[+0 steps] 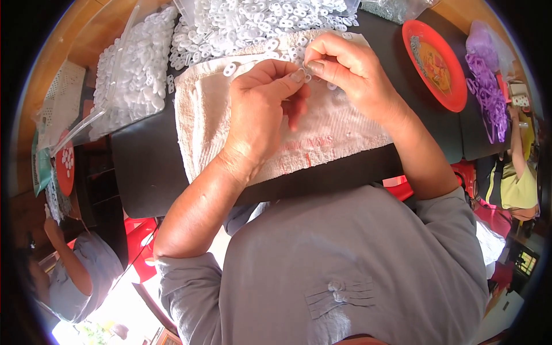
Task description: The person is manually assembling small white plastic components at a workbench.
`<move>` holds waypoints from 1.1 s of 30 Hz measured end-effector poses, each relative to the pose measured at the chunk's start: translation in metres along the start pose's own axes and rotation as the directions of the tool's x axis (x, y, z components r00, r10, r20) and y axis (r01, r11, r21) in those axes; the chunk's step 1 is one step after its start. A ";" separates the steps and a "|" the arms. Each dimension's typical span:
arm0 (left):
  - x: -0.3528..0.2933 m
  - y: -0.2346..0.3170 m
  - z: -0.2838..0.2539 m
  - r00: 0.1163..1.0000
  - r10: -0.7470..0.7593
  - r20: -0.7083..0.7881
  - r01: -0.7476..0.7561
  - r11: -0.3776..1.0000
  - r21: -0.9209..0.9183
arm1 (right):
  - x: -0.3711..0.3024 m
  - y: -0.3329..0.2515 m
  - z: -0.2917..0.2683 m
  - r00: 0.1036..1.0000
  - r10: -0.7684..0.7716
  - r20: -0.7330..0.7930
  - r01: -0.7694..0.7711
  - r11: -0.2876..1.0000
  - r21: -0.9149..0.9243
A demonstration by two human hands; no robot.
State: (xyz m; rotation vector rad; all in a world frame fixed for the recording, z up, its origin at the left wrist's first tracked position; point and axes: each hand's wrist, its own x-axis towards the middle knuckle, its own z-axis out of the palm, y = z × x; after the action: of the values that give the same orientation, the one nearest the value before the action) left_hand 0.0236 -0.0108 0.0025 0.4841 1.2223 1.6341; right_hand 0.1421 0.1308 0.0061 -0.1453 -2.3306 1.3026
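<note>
Over a cream towel (322, 135) spread on a black table (149, 167), my left hand (261, 109) and my right hand (345, 72) meet fingertip to fingertip. Both pinch a small white plastic ring piece (306, 75) between thumb and forefinger. A heap of the same white plastic pieces (259, 23) lies just beyond the towel, and a few loose ones (230, 70) rest on its far edge.
A clear bag of white pieces (135, 69) lies at the left. A red plate (437, 63) and purple plastic pieces (489, 86) sit at the right. One person sits at the lower left (69, 270), another at the right edge (517, 172).
</note>
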 end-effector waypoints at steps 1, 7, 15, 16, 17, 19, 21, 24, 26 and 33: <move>0.000 0.000 0.000 1.000 -0.001 0.009 0.001 1.000 -0.022 | 0.000 0.000 0.001 1.000 0.015 0.012 -0.015 1.000 0.020; 0.000 -0.004 -0.001 0.999 -0.028 -0.025 0.026 0.998 -0.059 | -0.002 0.007 0.008 1.000 0.002 -0.024 -0.002 1.000 0.023; 0.002 -0.004 -0.001 0.999 -0.015 -0.036 0.012 0.997 -0.076 | -0.004 0.006 0.009 0.992 -0.088 -0.095 0.078 0.992 -0.102; 0.002 -0.004 -0.001 0.999 -0.014 -0.037 0.012 0.997 -0.072 | -0.004 0.005 0.009 0.992 -0.088 -0.091 0.077 0.991 -0.110; 0.002 -0.003 0.001 0.999 -0.013 -0.036 0.010 0.997 -0.071 | -0.004 0.006 0.009 0.992 -0.089 -0.093 0.079 0.991 -0.111; 0.002 -0.002 0.004 0.997 -0.023 -0.073 0.015 0.995 -0.102 | -0.004 0.007 0.008 0.989 -0.088 -0.118 0.078 0.993 -0.089; 0.002 0.000 0.001 0.997 -0.025 -0.075 0.019 0.997 -0.079 | -0.002 0.002 0.006 0.988 -0.053 -0.143 0.047 0.998 -0.049; 0.001 0.002 0.001 0.996 -0.033 -0.081 0.029 0.998 -0.057 | -0.002 0.005 0.001 0.984 0.007 -0.179 0.000 0.999 0.036; 0.002 0.002 0.001 0.996 -0.037 -0.087 0.032 0.998 -0.058 | -0.003 0.009 0.000 0.981 0.030 -0.190 -0.014 0.997 0.081; 0.002 0.000 -0.001 0.998 -0.007 -0.058 0.002 0.997 -0.077 | -0.004 0.000 -0.001 0.974 0.189 -0.122 -0.144 0.941 0.305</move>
State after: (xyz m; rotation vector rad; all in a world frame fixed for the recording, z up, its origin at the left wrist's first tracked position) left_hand 0.0219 -0.0091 0.0021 0.3883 1.1972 1.6949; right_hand 0.1464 0.1306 0.0051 -0.3384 -2.0071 1.6465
